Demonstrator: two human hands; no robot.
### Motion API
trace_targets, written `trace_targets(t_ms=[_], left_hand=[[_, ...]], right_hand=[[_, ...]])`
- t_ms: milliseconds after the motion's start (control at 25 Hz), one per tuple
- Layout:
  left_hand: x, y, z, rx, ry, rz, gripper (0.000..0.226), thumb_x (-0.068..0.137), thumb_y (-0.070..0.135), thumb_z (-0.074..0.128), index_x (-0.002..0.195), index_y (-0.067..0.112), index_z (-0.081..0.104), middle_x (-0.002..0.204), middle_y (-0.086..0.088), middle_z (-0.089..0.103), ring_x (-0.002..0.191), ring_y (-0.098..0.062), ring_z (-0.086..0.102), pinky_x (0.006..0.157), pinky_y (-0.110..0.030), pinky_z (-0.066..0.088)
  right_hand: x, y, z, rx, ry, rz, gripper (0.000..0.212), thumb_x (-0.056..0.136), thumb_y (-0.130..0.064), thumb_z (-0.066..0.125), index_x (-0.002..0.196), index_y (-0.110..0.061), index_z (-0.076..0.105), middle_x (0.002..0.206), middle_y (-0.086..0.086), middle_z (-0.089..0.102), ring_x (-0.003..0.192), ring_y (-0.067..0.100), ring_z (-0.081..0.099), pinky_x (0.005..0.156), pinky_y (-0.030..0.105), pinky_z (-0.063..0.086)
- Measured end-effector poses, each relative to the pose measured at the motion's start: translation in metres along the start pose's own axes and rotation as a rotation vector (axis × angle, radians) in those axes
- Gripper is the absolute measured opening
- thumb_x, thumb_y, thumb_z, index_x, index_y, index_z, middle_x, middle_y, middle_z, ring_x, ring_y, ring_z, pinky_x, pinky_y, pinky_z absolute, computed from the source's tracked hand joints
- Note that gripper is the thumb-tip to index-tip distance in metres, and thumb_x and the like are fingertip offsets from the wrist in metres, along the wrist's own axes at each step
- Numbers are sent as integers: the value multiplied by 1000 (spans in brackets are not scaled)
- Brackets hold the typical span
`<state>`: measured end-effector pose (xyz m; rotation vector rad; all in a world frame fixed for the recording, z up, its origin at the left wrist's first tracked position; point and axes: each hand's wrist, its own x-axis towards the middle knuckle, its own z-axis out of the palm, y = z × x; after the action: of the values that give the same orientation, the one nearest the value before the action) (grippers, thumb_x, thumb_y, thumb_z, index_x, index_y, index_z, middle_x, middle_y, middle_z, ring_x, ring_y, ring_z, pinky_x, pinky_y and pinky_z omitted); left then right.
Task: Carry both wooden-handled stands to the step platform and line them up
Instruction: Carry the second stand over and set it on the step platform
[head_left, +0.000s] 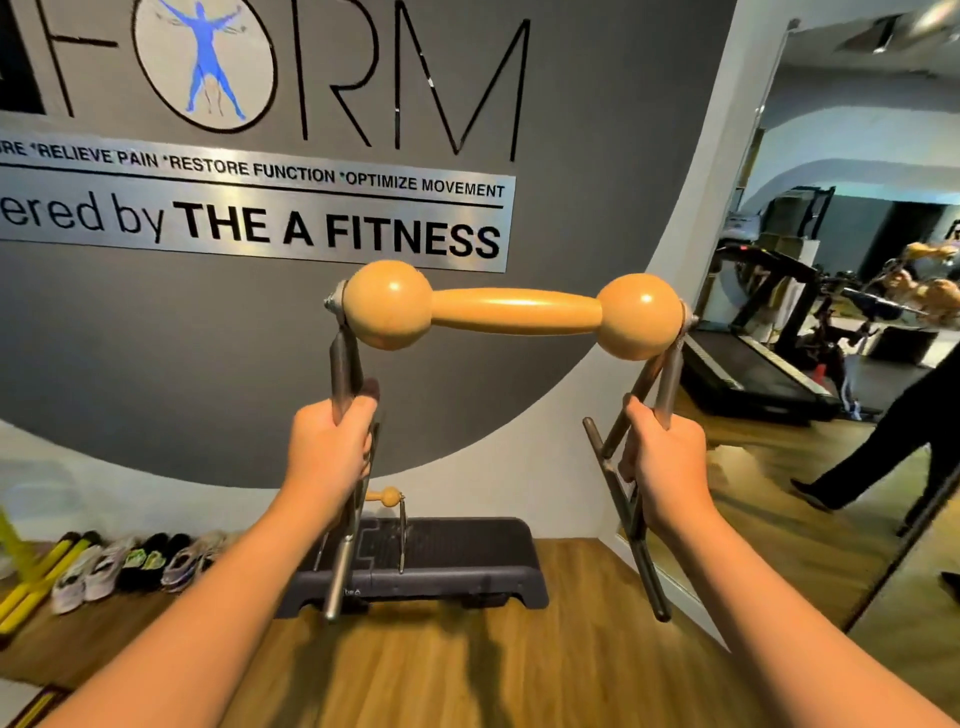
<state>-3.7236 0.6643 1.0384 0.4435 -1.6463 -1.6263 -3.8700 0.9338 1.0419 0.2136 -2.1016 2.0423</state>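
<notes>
I hold a wooden-handled stand (514, 310) up in front of me at chest height, its pale wood bar with two round knobs level on top. My left hand (327, 447) grips its left metal legs and my right hand (662, 457) grips its right metal legs. Below, the dark step platform (457, 564) lies on the wood floor against the wall. A second wooden-handled stand (387, 497) stands on the platform's left part, mostly hidden behind my left forearm.
A row of shoes (130, 564) lines the wall to the left of the platform, with yellow bars (36, 577) beyond them. A big mirror (831, 364) on the right shows treadmills and a person's dark-trousered legs.
</notes>
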Motion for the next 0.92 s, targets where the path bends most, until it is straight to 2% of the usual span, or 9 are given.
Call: trace_targets(t_ms=[200, 320, 480, 600, 680, 800, 920], left_hand=[[122, -65, 54, 32, -59, 1, 47, 102, 21, 58, 59, 14, 39, 45, -2, 36, 39, -17, 33, 43, -28, 29], [188, -100, 87, 7, -91, -21, 47, 104, 23, 57, 62, 14, 38, 47, -3, 34, 41, -18, 31, 43, -27, 27], [266, -149, 126, -58, -161, -70, 48, 104, 30, 57, 61, 16, 40, 48, -3, 32, 43, -18, 28, 47, -32, 22], [316, -193, 153, -92, -231, -114, 56, 101, 39, 58, 48, 24, 47, 47, 5, 34, 41, -12, 27, 43, -25, 24], [340, -220, 169, -133, -271, -110, 54, 100, 35, 53, 47, 26, 52, 47, 10, 34, 41, -8, 28, 43, -22, 26], [381, -279, 199, -128, -230, -145, 61, 107, 20, 44, 47, 27, 51, 47, 12, 34, 41, -6, 27, 43, -21, 26], [424, -340, 226, -90, -97, -249, 53, 97, 33, 62, 46, 25, 49, 46, 11, 33, 39, -6, 27, 43, -20, 23]], right_hand=[[113, 58, 55, 24, 21, 37, 44, 100, -31, 64, 61, -14, 51, 54, 0, 44, 61, 26, 46, 66, 46, 42], [179, 84, 86, 6, 25, 70, 47, 99, -34, 64, 59, -16, 50, 54, 0, 44, 59, 23, 45, 66, 45, 42], [258, 123, 116, 2, 17, 110, 47, 99, -37, 65, 57, -18, 52, 49, -5, 45, 54, 18, 45, 65, 43, 42], [316, 158, 143, -18, -8, 128, 46, 100, -33, 65, 58, -18, 54, 45, -9, 48, 48, 10, 49, 63, 39, 42], [348, 186, 156, -11, -15, 124, 47, 101, -30, 64, 58, -17, 54, 44, -9, 49, 44, 6, 49, 60, 35, 43], [402, 237, 179, -28, -44, 133, 47, 102, -28, 63, 59, -13, 53, 48, -3, 48, 45, 5, 47, 56, 32, 44], [450, 294, 204, -36, -66, 188, 45, 102, -27, 62, 62, -8, 54, 52, 6, 49, 46, 10, 47, 49, 22, 43]])
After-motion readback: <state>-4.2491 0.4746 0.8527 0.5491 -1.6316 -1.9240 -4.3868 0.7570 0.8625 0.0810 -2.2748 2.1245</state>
